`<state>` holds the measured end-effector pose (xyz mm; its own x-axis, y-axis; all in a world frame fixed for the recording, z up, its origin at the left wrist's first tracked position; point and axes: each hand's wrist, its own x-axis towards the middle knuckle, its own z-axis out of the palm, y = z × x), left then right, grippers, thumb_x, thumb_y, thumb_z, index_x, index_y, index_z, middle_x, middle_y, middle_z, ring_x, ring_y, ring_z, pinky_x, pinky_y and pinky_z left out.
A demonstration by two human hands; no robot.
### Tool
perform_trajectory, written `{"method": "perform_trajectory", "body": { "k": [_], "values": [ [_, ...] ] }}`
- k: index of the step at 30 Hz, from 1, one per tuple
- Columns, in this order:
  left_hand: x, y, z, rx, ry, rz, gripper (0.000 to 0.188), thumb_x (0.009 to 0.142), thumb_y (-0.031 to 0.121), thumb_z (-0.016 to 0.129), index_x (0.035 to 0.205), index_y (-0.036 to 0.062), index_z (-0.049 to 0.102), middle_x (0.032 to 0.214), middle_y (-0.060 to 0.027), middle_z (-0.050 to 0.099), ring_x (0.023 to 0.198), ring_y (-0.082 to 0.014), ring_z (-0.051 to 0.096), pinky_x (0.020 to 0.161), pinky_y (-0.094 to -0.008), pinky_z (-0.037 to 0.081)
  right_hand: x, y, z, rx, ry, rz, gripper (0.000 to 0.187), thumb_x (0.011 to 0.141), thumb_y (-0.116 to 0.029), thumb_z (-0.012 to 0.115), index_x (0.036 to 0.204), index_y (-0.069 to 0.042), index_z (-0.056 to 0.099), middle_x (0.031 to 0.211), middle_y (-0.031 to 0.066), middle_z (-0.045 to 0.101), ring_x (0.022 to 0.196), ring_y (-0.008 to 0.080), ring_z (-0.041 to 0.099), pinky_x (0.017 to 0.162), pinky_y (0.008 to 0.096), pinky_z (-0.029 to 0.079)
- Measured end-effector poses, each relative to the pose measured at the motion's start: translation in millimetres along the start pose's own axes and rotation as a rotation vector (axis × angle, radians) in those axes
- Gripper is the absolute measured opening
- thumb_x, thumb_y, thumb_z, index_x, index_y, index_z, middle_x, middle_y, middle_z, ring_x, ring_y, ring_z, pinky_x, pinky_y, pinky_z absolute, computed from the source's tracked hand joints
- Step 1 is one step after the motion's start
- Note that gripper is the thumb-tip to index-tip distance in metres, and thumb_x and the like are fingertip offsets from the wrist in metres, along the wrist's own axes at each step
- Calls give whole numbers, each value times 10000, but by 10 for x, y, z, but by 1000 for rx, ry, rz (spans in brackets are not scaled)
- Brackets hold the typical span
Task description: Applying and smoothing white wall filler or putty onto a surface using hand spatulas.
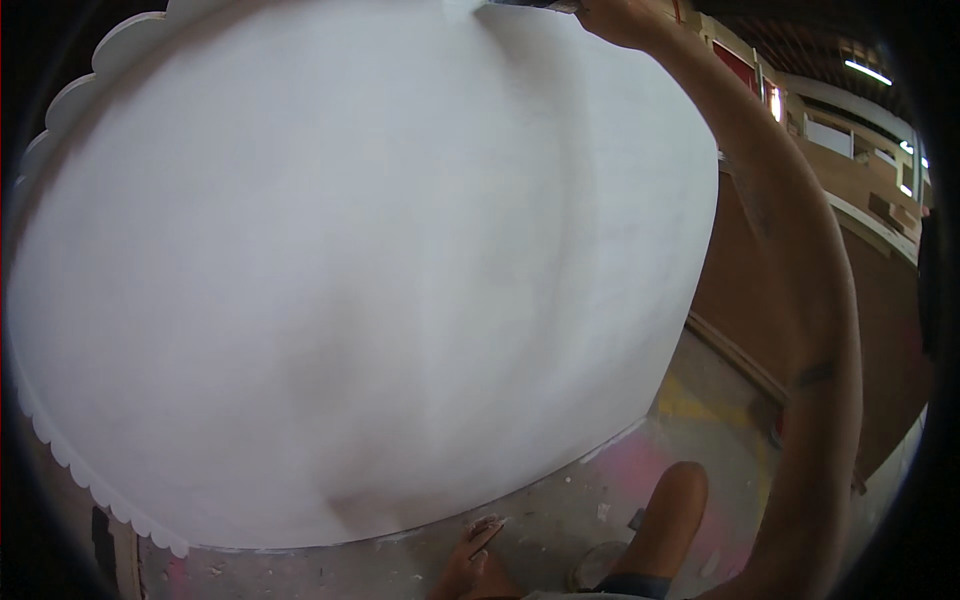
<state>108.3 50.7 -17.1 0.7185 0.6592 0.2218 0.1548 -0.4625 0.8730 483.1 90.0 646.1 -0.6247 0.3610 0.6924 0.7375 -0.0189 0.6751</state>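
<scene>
A large white panel [360, 250] is spread across the middle and left of the scene, its left side edged with rounded scallops. The right arm is stretched along the right side, and a dark tool [530, 4] is gripped by the fingers of the right hand [610, 20] at the panel's far edge; the tool is partly cut off from view. Near the panel's near edge, a brown flat piece [487, 537] is seen against a patch of skin, but whether this is the left hand, and how its fingers stand, cannot be told. A round pale object [597, 563] is partly hidden beside the bent leg [676, 510]; whether it is a container, or holds anything, cannot be made out. The grey floor [725, 455] is marked with pink and yellow.
</scene>
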Motion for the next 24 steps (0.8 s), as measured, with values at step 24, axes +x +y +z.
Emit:
{"method": "perform_trajectory", "body": {
  "k": [24],
  "values": [
    [306, -39, 170, -703, 130, -24, 537, 841, -20, 498, 1375, 12, 466, 1420, -158, 438, 1299, -291, 452, 1071, -426, 390, -48, -424, 163, 53, 76, 82, 405, 839, 44, 607, 1212, -109, 638, 1227, 116, 580, 1170, 291, 516, 1019, 389, 439]
  ]
}}
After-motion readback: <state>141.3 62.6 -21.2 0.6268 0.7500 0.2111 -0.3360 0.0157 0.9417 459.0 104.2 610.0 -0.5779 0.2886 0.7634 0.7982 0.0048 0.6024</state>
